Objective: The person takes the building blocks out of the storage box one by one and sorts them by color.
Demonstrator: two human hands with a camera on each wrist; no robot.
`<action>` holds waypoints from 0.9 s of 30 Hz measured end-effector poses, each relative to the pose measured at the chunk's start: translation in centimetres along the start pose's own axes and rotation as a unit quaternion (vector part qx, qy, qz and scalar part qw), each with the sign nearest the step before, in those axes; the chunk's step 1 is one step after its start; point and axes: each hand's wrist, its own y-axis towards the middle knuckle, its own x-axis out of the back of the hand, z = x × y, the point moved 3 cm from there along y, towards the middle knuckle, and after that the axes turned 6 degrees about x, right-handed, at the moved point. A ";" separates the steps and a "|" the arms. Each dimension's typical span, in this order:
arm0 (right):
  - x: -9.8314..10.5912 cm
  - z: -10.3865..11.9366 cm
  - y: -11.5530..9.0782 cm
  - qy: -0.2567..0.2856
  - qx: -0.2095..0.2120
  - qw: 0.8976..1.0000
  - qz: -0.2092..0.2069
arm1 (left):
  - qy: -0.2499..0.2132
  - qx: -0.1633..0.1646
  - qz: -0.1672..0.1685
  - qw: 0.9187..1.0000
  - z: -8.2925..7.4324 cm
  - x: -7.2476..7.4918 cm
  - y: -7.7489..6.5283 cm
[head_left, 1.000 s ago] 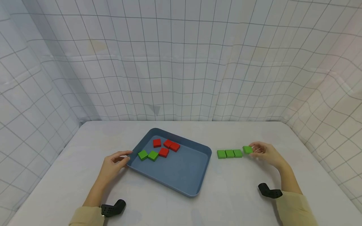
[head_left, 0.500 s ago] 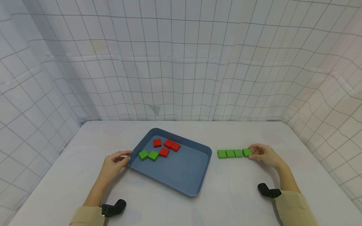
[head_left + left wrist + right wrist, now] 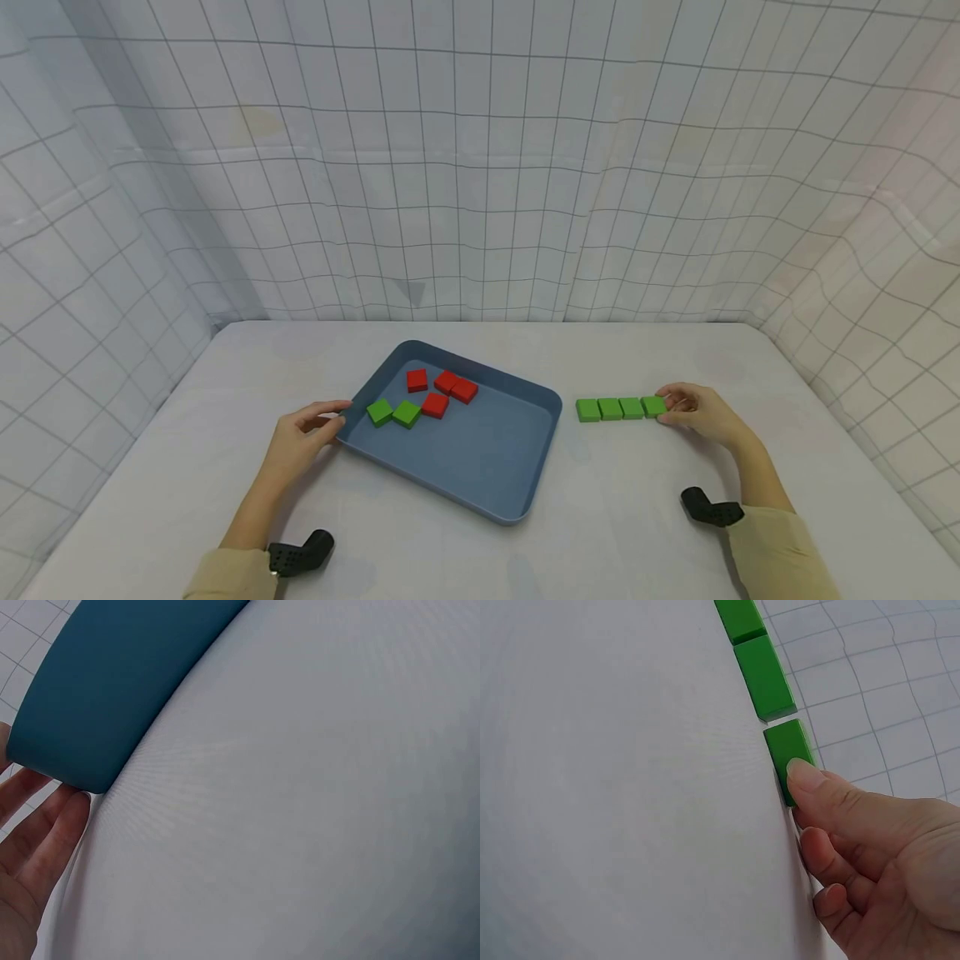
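My left hand (image 3: pixel 294 446) rests its thumb and fingers against the outside of the blue tray (image 3: pixel 442 487) at its left corner. In the left wrist view, fingertips (image 3: pixel 73 806) touch the tray's outer wall (image 3: pixel 112 690). My right hand (image 3: pixel 708 414) pinches a square green block (image 3: pixel 653 407), the right-hand one of a short row on the white table. From the right wrist view, the thumb lies over this block (image 3: pixel 780 742), and a narrow gap parts it from the neighbouring green block (image 3: pixel 765 679). Its far side is hidden by the hand.
Inside the tray, toward its left, lie several red blocks (image 3: pixel 435 405) and two green blocks (image 3: pixel 380 412). Other green blocks (image 3: pixel 588 410) stand in line right of the tray. White gridded cloth (image 3: pixel 487 167) rises behind and beside the table (image 3: pixel 600 533).
The right hand has lowered its green block and shifted it left, up to the end of the row. The left hand and the tray stay put.
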 end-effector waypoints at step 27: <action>0.4 0.6 -0.4 0.021 -0.003 1.000 -0.007 | -0.004 0.006 -0.001 1.000 0.0 0.0 -0.1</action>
